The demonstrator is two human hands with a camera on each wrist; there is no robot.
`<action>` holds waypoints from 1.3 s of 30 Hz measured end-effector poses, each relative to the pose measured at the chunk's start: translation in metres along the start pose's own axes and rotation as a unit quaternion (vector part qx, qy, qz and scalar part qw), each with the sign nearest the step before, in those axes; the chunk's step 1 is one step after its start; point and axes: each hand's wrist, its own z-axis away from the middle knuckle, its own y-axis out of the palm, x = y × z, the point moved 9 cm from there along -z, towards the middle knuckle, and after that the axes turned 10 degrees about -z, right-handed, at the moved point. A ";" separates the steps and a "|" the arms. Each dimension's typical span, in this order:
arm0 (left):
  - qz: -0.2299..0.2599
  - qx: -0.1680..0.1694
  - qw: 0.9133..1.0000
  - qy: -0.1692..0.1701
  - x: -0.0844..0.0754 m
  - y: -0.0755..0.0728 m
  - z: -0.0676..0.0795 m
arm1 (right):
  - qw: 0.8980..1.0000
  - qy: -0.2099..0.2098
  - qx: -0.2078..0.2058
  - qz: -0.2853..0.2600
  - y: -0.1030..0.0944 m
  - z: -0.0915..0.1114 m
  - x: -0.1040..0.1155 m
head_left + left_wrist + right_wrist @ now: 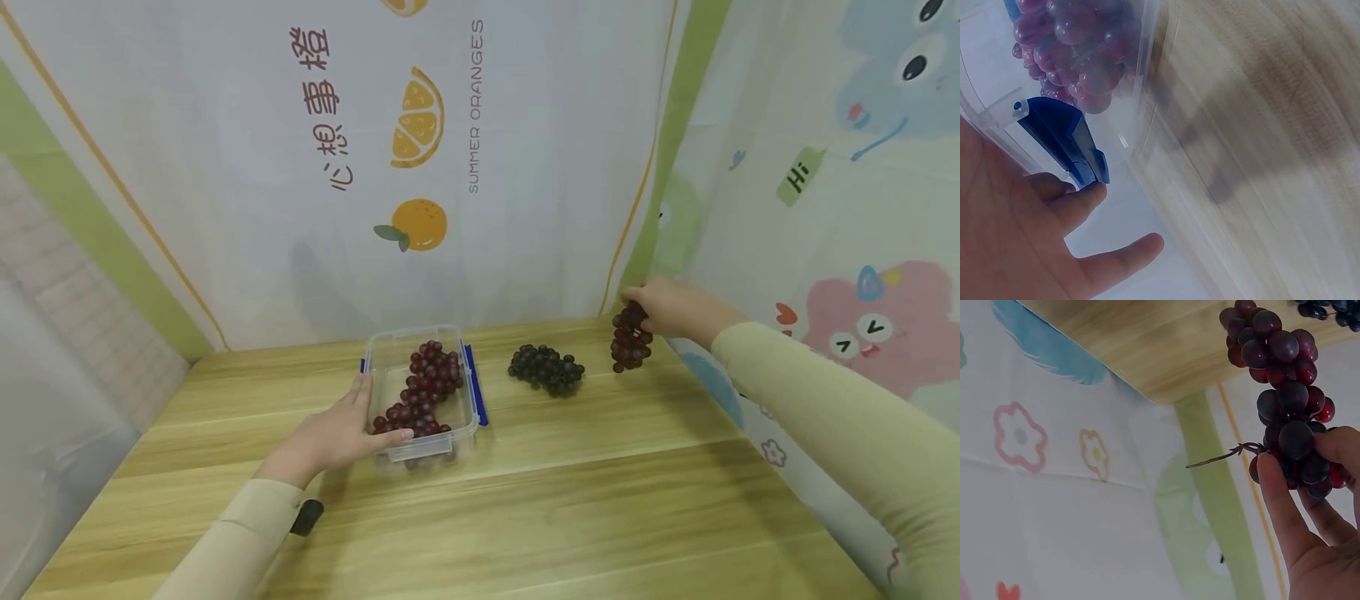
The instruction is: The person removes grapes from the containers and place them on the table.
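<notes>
A bunch of dark red grapes [632, 337] hangs from my right hand [671, 307] above the table's right side. In the right wrist view the thumb and fingers grip the stem end of these grapes [1297, 425], with a thin stem poking out. My left hand [337, 433] rests against the near left corner of a clear plastic container [386, 367], fingers straight along its left side and thumb over the front rim. Inside lie red grapes [427, 387]. In the left wrist view one finger touches a blue latch [1063, 137].
A bunch of black grapes [547, 369] lies on the wooden table [540, 517] to the right of the container. Another blue latch [476, 385] hangs off the container's right side. Printed cloths [555, 167] stand behind and to the right of the table.
</notes>
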 end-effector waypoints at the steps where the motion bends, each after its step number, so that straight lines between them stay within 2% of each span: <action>1: -0.002 0.000 1.000 0.001 0.000 0.000 0.000 | 1.000 0.001 0.001 -0.006 0.002 0.001 -0.002; 8: 0.002 0.005 1.000 0.000 0.002 0.000 -0.001 | 1.000 0.026 -0.003 -0.014 0.014 0.005 -0.012; 14: 0.000 0.003 1.000 0.002 0.000 0.000 0.001 | 1.000 0.026 -0.008 -0.005 0.035 0.005 -0.018; 19: -0.005 0.001 1.000 0.001 -0.001 -0.002 -0.001 | 0.999 0.017 -0.023 -0.023 0.053 0.005 -0.021; 28: 0.002 0.001 1.000 0.000 0.001 0.000 -0.001 | 0.996 0.033 -0.058 -0.064 0.078 0.008 -0.028; 30: 0.007 0.002 1.000 -0.002 0.001 0.001 -0.001 | 0.994 0.046 -0.051 -0.083 0.088 0.009 -0.030; 36: 0.011 0.005 1.000 -0.004 0.002 0.003 -0.001 | 0.985 0.092 0.003 -0.144 0.120 0.011 -0.033; 39: 0.011 0.003 1.000 -0.004 0.002 0.003 -0.002 | 0.982 0.105 0.027 -0.155 0.130 0.013 -0.031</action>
